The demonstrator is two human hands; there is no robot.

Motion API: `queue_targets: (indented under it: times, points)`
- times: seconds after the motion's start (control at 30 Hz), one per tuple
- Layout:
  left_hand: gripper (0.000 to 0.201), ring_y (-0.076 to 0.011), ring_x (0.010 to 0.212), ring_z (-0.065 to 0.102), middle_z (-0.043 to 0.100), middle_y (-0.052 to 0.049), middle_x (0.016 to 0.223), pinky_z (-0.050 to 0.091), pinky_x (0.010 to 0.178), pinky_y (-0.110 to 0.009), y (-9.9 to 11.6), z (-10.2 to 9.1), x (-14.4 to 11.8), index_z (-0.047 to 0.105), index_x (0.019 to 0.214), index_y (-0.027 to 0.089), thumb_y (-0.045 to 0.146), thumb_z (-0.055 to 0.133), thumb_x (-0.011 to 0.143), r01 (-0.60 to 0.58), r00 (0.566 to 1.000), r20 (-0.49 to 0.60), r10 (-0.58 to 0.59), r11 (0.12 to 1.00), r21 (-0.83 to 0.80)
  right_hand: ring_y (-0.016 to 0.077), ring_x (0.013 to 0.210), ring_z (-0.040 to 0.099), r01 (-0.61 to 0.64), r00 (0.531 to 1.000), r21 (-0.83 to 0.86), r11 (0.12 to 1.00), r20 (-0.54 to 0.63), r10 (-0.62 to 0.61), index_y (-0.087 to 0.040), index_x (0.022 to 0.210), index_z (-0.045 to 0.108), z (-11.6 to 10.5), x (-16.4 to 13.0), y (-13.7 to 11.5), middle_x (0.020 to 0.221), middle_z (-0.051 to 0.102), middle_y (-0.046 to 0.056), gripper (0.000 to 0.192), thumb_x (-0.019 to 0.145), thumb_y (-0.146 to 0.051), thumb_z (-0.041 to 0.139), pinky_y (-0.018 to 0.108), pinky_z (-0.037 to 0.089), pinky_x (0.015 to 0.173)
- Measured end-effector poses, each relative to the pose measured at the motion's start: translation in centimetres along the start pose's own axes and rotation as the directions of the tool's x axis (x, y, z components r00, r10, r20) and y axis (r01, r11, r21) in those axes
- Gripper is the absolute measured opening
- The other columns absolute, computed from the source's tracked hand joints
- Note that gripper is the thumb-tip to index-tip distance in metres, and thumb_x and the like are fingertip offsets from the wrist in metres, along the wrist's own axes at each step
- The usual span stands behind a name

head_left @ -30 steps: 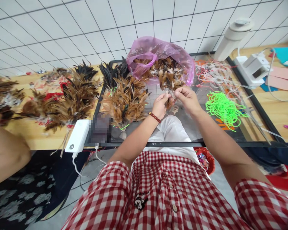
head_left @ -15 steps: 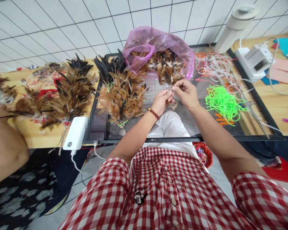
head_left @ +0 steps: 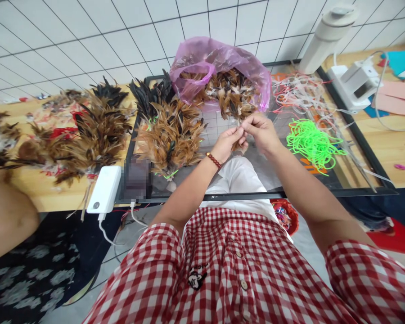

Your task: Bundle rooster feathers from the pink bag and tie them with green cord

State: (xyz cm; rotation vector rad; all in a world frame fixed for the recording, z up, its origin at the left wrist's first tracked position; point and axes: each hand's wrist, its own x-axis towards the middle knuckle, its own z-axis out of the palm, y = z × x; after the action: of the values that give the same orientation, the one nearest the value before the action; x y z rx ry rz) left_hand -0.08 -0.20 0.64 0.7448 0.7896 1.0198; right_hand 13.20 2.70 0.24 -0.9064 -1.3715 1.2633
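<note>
My left hand and my right hand meet over the glass tabletop, thumbs and fingertips pinched together. What they pinch is too small and hidden to name; a bit of brown shows below the left fingers. Just beyond them, brown feathers spill from the mouth of a translucent purple plastic bag. A thick pile of brown feathers lies left of my left hand, with black feathers behind it. Right of my right hand is a tangle of bright green cords.
Clear and pinkish strips lie behind the green cords. A white bottle and a white power strip stand at the right. A white power bank sits at the front left edge. Another person's arm rests at far left, near more feathers.
The view has shifted slightly. My right fingers have closed in nearer to my left fingertips; both hands stay in the same place over the glass.
</note>
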Motion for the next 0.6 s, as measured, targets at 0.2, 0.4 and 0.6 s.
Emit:
queue_targets:
  times: [0.2,0.4,0.6]
  points:
    - [0.031,-0.0067,0.051,0.051,0.040,0.007,0.053,0.045,0.059,-0.020,-0.1,-0.5,0.7,0.057,0.066,0.018,0.030,0.075,0.089,-0.113,0.965,-0.246,0.093,0.991,-0.070,0.0215,0.079,0.063,0.041,0.984,-0.574,0.818,-0.119,-0.133,-0.020,0.076,0.070,-3.7,1.2,0.5,0.075,0.067,0.004,0.028,0.083,-0.047,0.075,0.037,0.052,0.076]
    - [0.034,-0.0073,0.053,0.049,0.040,0.005,0.055,0.045,0.061,-0.021,0.4,-1.0,1.0,0.055,0.067,0.019,0.036,0.071,0.092,-0.205,0.928,-0.329,0.172,0.976,-0.068,0.0264,0.077,0.066,-0.125,0.992,-0.870,0.477,-0.096,0.085,-0.021,0.072,0.074,-4.6,0.9,1.2,0.072,0.072,0.007,0.013,0.072,-0.032,0.082,0.038,0.049,0.074]
    - [0.035,-0.0064,0.055,0.055,0.048,0.005,0.056,0.047,0.061,-0.019,-0.1,-1.0,1.3,0.056,0.070,0.018,0.041,0.071,0.092,-0.227,0.919,-0.344,0.193,0.972,-0.062,0.0200,0.070,0.059,-0.027,0.997,-0.764,0.644,-0.063,-0.033,-0.020,0.075,0.066,-2.1,0.7,1.3,0.073,0.067,0.005,0.022,0.087,-0.038,0.065,0.034,0.045,0.071]
